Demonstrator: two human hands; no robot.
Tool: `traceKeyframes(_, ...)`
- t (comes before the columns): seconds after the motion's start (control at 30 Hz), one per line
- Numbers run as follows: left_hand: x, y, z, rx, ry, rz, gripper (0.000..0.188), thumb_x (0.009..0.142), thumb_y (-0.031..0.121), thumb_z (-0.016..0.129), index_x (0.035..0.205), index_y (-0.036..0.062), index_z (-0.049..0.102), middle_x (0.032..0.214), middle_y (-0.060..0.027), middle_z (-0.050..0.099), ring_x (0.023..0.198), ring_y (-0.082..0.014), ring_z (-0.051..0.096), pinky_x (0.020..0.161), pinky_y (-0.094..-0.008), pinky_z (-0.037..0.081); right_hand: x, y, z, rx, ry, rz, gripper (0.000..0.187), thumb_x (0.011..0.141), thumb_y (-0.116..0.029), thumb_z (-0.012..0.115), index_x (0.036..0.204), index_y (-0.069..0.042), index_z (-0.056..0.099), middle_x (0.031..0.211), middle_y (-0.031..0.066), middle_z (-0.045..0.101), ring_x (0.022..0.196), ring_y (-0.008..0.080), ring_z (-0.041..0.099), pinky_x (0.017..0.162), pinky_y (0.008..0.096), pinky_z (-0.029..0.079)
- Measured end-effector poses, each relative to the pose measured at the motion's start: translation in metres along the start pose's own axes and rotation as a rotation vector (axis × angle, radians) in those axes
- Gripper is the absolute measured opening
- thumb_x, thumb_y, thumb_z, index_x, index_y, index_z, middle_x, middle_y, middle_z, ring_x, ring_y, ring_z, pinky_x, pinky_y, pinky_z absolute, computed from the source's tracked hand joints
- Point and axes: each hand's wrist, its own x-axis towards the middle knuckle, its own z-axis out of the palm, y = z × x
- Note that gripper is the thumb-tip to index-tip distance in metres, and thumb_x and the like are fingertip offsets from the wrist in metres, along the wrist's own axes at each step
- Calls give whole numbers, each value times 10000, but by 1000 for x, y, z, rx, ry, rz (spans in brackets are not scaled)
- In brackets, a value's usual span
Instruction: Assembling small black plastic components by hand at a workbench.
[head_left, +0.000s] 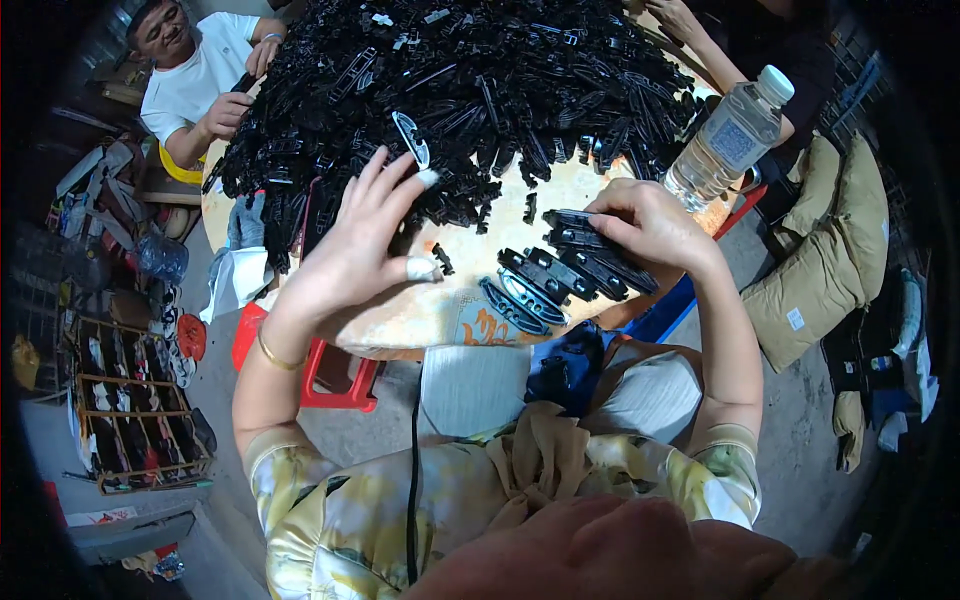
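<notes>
My left hand [360,240] is open over the near edge of a big heap of black plastic parts [480,90], its fingers spread, with white tape on the thumb and one fingertip. A glossy, elongated black plastic part [411,140] with cut-outs stands out right at its fingertips; I see no grip around it. On the right, my right hand [650,225] has its fingers closed on the end of a long black plastic part [572,218]. Beside and below that hand lies a row of similar parts [570,272], with two shiny oval pieces [520,303] nearest me.
A clear bottle with a white cap [730,135] stands right of my right hand. Small black bits [443,258] lie on the worn tabletop [400,320]. Across the table a person in white [200,80] handles parts; another person's arm [705,50] reaches in at the far right. Tan sacks [820,270] lie right.
</notes>
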Motion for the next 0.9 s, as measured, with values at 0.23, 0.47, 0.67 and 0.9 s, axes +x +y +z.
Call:
traceKeyframes(0.23, 4, 8, 53, 169, 66, -92, 725, 793, 427, 632, 1367, 99, 336, 1454, -243, 154, 1311, -525, 123, 1054, -614, 156, 20, -21, 6, -28, -95, 209, 281, 801, -302, 673, 862, -28, 687, 721, 116, 646, 633, 231, 630, 615, 327, 479)
traceKeyframes(0.47, 55, 13, 80, 144, 206, -16, 609, 831, 272, 602, 1351, 79, 351, 1431, -250, 194, 1290, -554, 130, 1048, -626, 145, 47, -23, 36, 8, 11, 102, 428, 716, -324, 758, 966, -2, 626, 669, 122, 622, 597, 205, 606, 576, 318, 465)
traceKeyframes(0.67, 76, 22, 89, 103, 278, 8, 557, 770, 55, 556, 1300, 17, 388, 1385, -311, 233, 1262, -574, 183, 1043, -612, 193, 37, -28, 23, -39, -7, 223, 279, 668, -162, 637, 887, 8, 608, 793, 184, 638, 781, 330, 629, 722, 400, 489)
traceKeyframes(0.9, 75, 38, 66, -116, 315, -2, 464, 695, -16, 635, 1143, -28, 518, 1263, -237, 429, 1201, -391, 415, 1006, -408, 371, 15, -10, 12, -64, 158, 346, 229, 669, -130, 641, 837, 25, 621, 775, 188, 631, 752, 323, 626, 707, 396, 489)
